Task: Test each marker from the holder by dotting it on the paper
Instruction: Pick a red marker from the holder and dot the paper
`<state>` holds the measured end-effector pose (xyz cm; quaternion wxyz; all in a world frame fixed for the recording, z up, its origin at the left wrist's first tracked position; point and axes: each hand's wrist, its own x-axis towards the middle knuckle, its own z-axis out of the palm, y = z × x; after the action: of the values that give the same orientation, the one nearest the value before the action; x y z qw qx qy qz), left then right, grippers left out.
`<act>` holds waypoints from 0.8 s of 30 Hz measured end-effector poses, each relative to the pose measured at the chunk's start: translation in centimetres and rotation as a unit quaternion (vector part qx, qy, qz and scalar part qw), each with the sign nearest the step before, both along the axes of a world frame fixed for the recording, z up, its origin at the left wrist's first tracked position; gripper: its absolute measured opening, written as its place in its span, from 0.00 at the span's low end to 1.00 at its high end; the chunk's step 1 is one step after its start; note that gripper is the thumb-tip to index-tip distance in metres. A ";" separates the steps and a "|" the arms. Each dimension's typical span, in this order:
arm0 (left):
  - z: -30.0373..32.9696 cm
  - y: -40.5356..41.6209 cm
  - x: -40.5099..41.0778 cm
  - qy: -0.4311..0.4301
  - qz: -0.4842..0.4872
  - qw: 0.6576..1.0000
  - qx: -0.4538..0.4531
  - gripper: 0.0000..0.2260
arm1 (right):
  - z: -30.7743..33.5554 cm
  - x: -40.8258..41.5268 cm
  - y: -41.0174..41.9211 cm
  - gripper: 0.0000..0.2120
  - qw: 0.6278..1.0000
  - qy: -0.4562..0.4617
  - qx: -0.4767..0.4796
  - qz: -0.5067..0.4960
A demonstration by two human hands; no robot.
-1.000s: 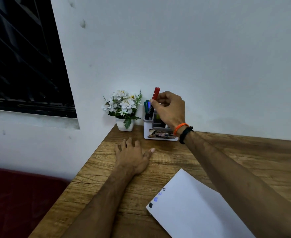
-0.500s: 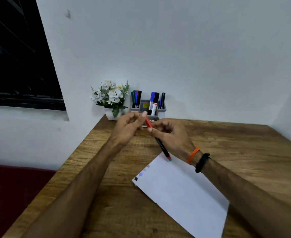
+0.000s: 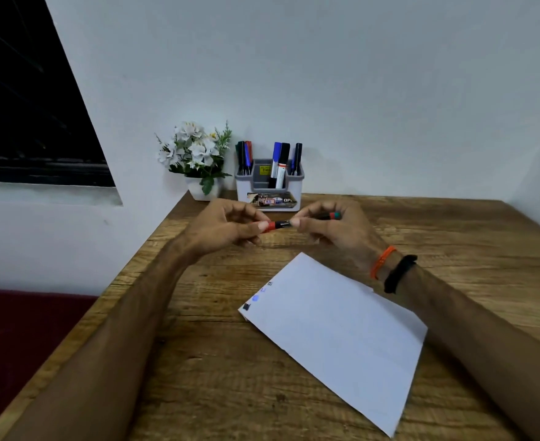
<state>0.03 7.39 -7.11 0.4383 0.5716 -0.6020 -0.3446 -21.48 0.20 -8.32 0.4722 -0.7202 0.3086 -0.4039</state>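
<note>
A red-capped black marker point(image 3: 280, 224) lies level between both hands, above the wooden table point(image 3: 453, 237). My left hand point(image 3: 227, 227) pinches its red cap end. My right hand point(image 3: 335, 229) grips the barrel, whose far end shows red and green. The white and grey holder point(image 3: 268, 192) stands behind them against the wall with several markers upright in it. A white paper sheet point(image 3: 335, 332) lies nearer to me, with a few blue and black dots at its left corner.
A small white pot of white flowers point(image 3: 198, 160) stands left of the holder at the table's back corner. A dark window fills the upper left. A dark red seat point(image 3: 23, 338) lies beyond the table's left edge.
The marker came out of the holder in my right hand. My left hand rose from the table and took its cap end. The marker has since turned from slanted to level.
</note>
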 end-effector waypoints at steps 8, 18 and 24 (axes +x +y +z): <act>-1.3 -0.5 -2.5 -0.127 -0.079 0.988 -0.029 0.09 | -0.5 0.6 0.5 0.12 0.995 -0.042 0.075 0.047; -2.2 -0.2 -4.0 -0.167 -0.098 0.977 -0.087 0.09 | -1.0 1.5 1.3 0.15 0.995 -0.037 0.088 0.014; -2.1 -0.1 -4.5 -0.181 -0.099 0.970 -0.129 0.11 | -1.4 1.4 1.1 0.17 0.992 -0.046 0.110 0.030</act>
<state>-4.51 7.31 -9.25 0.3556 0.5004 -0.7646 -0.1964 -20.13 1.26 -9.68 0.5739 -0.6538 0.3072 -0.3859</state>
